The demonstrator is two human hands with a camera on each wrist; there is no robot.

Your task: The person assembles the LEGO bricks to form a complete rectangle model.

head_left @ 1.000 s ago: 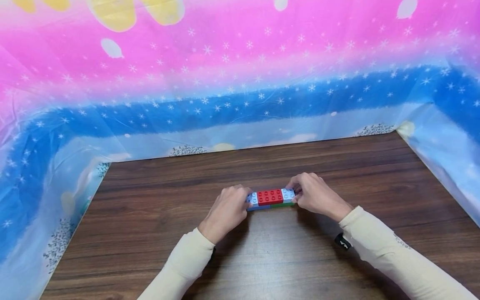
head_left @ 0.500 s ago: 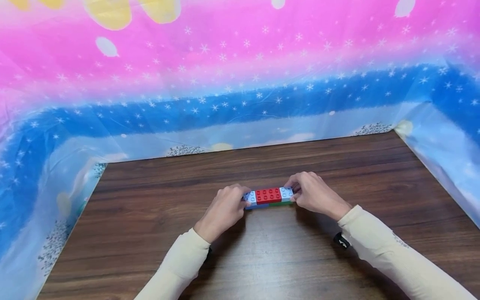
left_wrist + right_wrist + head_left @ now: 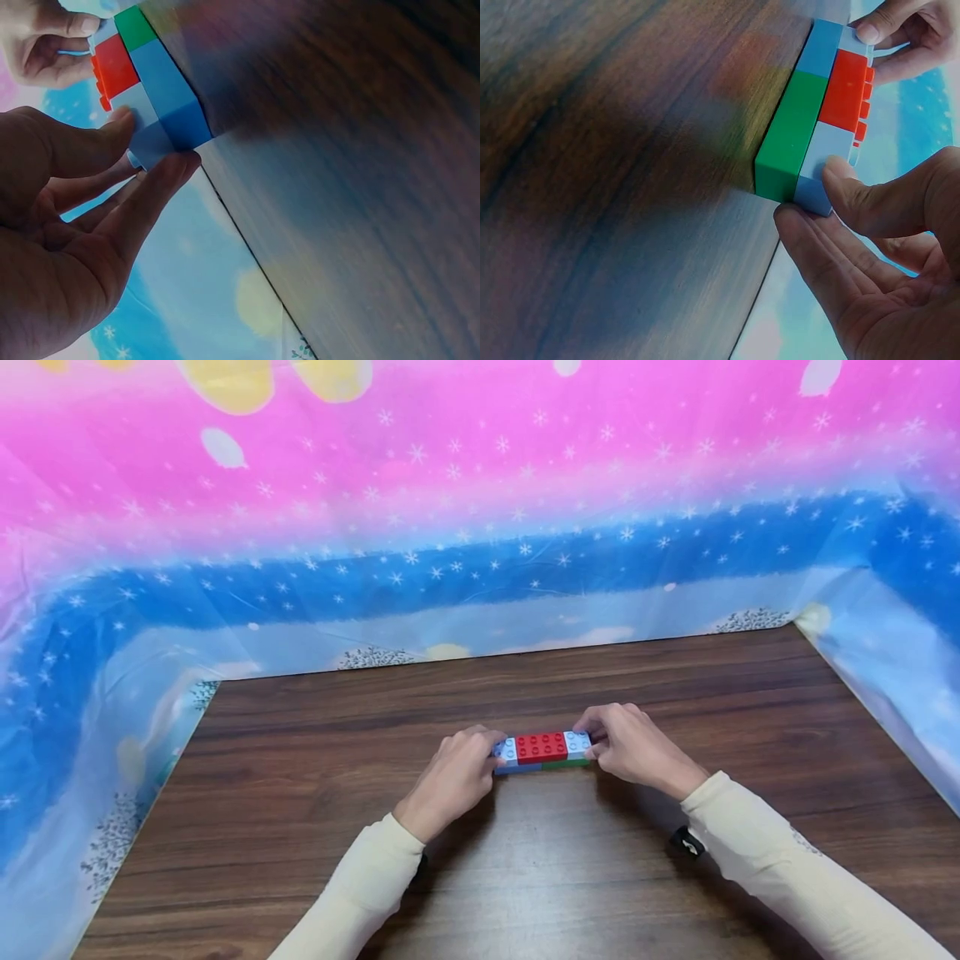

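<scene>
A two-layer row of toy building bricks lies lengthwise on the table between my hands. A red brick (image 3: 542, 747) sits in the middle of the top layer, with a light blue brick (image 3: 142, 120) at the left end and another light blue brick (image 3: 823, 161) at the right end. Beneath them run a blue brick (image 3: 176, 97) and a green brick (image 3: 789, 139), end to end. My left hand (image 3: 452, 781) pinches the left end, thumb on the light blue brick's side and a finger at the end face. On the right end, my right hand (image 3: 637, 749) holds in the same way.
The dark wood-grain table (image 3: 300, 827) spreads around the bricks on all sides. A pink and blue snowflake-patterned cloth (image 3: 480, 527) rises along its back and sides. A black band (image 3: 686, 842) shows under the right sleeve.
</scene>
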